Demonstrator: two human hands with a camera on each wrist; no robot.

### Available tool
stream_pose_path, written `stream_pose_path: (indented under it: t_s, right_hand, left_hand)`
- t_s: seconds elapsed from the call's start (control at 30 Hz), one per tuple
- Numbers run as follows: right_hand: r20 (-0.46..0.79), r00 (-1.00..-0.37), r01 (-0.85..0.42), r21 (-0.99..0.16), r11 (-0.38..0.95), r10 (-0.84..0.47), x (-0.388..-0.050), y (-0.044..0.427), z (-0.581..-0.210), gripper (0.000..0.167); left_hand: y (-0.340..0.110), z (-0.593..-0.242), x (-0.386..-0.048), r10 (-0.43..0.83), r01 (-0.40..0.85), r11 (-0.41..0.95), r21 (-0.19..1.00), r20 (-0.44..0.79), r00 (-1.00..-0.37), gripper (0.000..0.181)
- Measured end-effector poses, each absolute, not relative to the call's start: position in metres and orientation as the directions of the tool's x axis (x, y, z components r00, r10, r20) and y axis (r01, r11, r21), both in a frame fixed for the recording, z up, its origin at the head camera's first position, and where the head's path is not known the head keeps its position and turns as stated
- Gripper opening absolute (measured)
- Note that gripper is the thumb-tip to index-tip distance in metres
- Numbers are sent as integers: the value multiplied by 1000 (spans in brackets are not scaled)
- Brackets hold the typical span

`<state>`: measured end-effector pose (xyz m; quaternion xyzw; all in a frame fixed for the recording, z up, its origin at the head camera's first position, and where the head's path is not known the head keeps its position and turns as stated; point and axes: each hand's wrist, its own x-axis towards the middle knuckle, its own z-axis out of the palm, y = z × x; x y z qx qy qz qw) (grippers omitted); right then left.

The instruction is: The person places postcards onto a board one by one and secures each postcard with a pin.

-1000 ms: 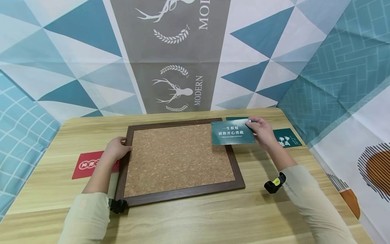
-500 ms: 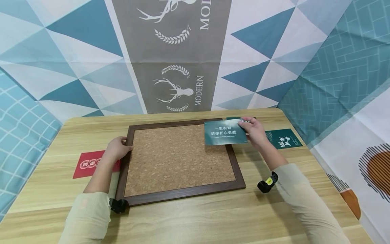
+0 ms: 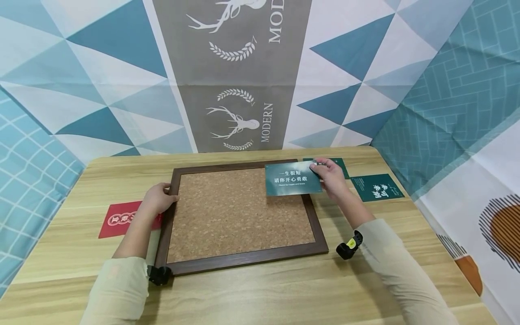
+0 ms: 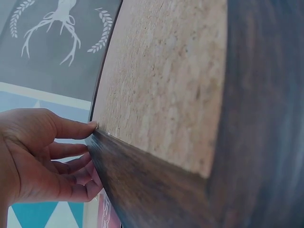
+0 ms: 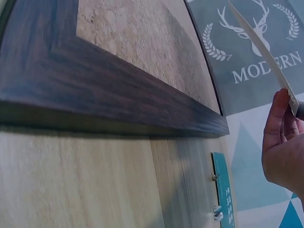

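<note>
On the bench (image 3: pixel 243 298) before me lies a cork board (image 3: pixel 239 216), speckled tan inside a dark brown wood-grain frame. Over its far right part I hold a teal card (image 3: pixel 286 185) with white lettering, clear of the cork. My left grip (image 3: pixel 158 198) pinches the frame's left side, thumb on top, beside a red card (image 3: pixel 115 223) partly hidden by my forearm. My right grip (image 3: pixel 331 178) pinches the teal card near its right edge. Farther right lie two more teal cards (image 3: pixel 378 187). Only the right wrist view shows the held card's pale underside, nearly edge-on.
</note>
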<state>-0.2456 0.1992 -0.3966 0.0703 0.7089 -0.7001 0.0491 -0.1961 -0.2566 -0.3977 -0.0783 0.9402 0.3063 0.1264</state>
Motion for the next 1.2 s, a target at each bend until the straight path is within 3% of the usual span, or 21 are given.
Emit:
stream_pose_path:
  t_s: [0.37, 0.67, 0.93, 1.2]
  right_hand:
    - [-167, -986, 167, -986, 23, 22, -249, 181, -400, 37]
    - [-170, -985, 170, -985, 11, -3, -252, 169, -400, 26]
    - [-170, -985, 170, -985, 10, -24, -253, 157, -399, 32]
    - [-168, -986, 168, -986, 1, -19, -255, 148, -398, 25]
  left_hand:
    - [-256, -398, -196, -71, -222, 807, 547, -283, -957, 62]
    - [-257, -398, -196, -71, -221, 805, 551, -281, -957, 63]
    - [-258, -400, -196, -74, -222, 802, 555, -275, -958, 62]
    - [-258, -401, -197, -77, -222, 798, 560, -271, -960, 62]
